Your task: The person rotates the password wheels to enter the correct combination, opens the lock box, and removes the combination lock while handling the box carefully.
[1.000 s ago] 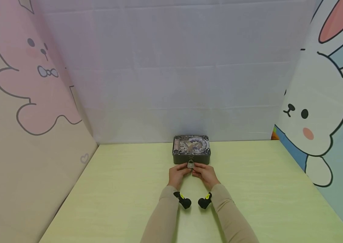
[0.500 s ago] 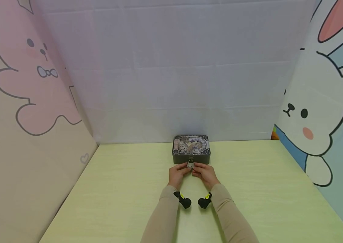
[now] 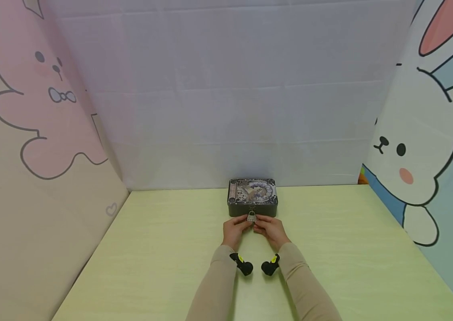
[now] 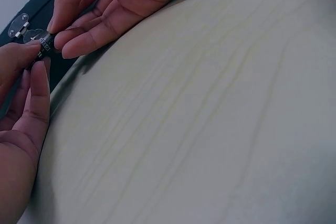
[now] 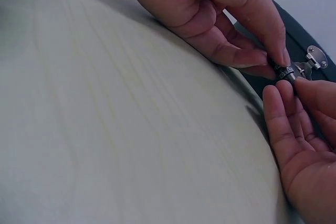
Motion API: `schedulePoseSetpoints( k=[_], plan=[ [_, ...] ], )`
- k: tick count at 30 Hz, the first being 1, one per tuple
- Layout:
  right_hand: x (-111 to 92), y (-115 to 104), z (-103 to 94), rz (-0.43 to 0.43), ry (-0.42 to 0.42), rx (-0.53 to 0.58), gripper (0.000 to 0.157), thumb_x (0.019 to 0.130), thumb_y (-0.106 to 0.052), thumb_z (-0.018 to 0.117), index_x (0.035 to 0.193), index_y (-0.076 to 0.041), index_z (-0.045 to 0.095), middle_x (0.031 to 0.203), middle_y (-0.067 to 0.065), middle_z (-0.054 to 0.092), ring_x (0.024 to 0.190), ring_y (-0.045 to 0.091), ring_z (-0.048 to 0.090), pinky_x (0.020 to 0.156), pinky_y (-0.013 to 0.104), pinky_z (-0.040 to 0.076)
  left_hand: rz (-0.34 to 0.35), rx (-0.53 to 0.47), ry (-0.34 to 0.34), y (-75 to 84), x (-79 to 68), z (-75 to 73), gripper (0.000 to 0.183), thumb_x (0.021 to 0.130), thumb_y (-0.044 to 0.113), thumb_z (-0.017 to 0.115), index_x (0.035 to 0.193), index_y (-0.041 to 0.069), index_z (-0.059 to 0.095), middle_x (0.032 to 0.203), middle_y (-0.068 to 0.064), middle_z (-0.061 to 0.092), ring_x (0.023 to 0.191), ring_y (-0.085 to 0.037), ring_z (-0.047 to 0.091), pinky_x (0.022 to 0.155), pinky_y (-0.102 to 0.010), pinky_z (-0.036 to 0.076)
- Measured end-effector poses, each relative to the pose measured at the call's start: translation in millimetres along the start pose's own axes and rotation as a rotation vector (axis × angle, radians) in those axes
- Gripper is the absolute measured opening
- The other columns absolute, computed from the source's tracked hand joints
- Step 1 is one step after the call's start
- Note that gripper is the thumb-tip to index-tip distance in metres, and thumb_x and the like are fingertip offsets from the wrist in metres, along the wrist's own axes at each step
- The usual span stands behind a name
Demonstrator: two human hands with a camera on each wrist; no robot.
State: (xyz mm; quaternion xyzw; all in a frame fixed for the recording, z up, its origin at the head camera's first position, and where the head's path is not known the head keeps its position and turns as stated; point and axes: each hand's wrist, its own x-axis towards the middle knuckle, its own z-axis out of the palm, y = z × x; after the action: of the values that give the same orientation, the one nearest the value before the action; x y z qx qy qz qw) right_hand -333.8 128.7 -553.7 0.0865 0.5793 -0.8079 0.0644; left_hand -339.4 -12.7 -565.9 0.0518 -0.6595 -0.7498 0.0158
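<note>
A small combination padlock (image 3: 252,217) with number dials is held between both hands at the front of a dark tin box (image 3: 252,191). The box has a decorated picture lid. My left hand (image 3: 234,231) pinches the padlock from the left side with thumb and fingers. From the right, the thumb and fingers of my right hand (image 3: 271,230) grip it too. Its shackle points up at the box's metal latch (image 5: 317,57). In the left wrist view the dial rings (image 4: 45,42) show between the fingertips, which cover part of the lock body.
The box stands at the back of a pale yellow-green table (image 3: 162,249), close to a white backdrop (image 3: 210,116). Side panels with a pink cartoon animal (image 3: 46,107) and a white rabbit (image 3: 414,169) flank the table. Black wrist cameras (image 3: 245,267) sit inside the wrists.
</note>
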Motion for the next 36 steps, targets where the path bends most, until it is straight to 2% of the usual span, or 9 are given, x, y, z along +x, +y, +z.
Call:
schedulePoseSetpoints(
  k=[4,9,18,30,36],
  plan=[
    [-0.5,0.1,0.1,-0.006,0.002,0.003,0.039,0.096,0.011,0.054,0.134,0.019,0.049,0.092,0.007,0.068,0.072,0.013,0.068,0.070,0.026,0.059,-0.018,-0.016,0.011,0.3,-0.3,0.2,0.030,0.083,-0.002,0.077,0.112,-0.009,0.072,0.107,-0.018,0.072,0.084,-0.014,0.069,0.076,-0.026,0.059],
    [-1.1,0.5,-0.2,-0.014,0.000,0.007,0.039,0.096,0.011,0.054,0.134,0.019,0.049,0.092,0.007,0.068,0.071,0.012,0.068,0.070,0.025,0.059,-0.003,-0.018,0.010,5.2,-5.0,0.8,0.029,0.083,-0.001,0.077,0.111,-0.009,0.072,0.106,-0.019,0.072,0.082,-0.014,0.069,0.075,-0.027,0.059],
    [-2.7,-0.5,-0.1,-0.016,-0.003,0.007,0.039,0.096,0.011,0.054,0.134,0.020,0.048,0.094,0.009,0.067,0.073,0.014,0.068,0.070,0.026,0.059,-0.007,-0.026,0.013,-0.5,-0.2,0.7,0.028,0.083,-0.001,0.078,0.109,-0.009,0.073,0.104,-0.017,0.072,0.083,-0.014,0.069,0.075,-0.026,0.059],
    [-3.8,-2.3,0.0,-0.012,-0.002,0.015,0.040,0.096,0.011,0.054,0.134,0.020,0.047,0.093,0.009,0.067,0.072,0.014,0.068,0.070,0.026,0.059,-0.025,-0.048,0.003,2.0,-1.6,0.7,0.028,0.083,0.000,0.078,0.110,-0.008,0.073,0.103,-0.015,0.072,0.081,-0.013,0.069,0.074,-0.025,0.059],
    [-3.6,-2.6,0.2,-0.005,-0.008,0.011,0.040,0.096,0.011,0.054,0.135,0.020,0.047,0.094,0.010,0.067,0.072,0.012,0.067,0.072,0.026,0.059,-0.020,-0.030,-0.004,1.7,-1.0,0.6,0.031,0.082,-0.002,0.077,0.112,-0.008,0.072,0.106,-0.016,0.072,0.087,-0.015,0.069,0.078,-0.026,0.058]
  ],
)
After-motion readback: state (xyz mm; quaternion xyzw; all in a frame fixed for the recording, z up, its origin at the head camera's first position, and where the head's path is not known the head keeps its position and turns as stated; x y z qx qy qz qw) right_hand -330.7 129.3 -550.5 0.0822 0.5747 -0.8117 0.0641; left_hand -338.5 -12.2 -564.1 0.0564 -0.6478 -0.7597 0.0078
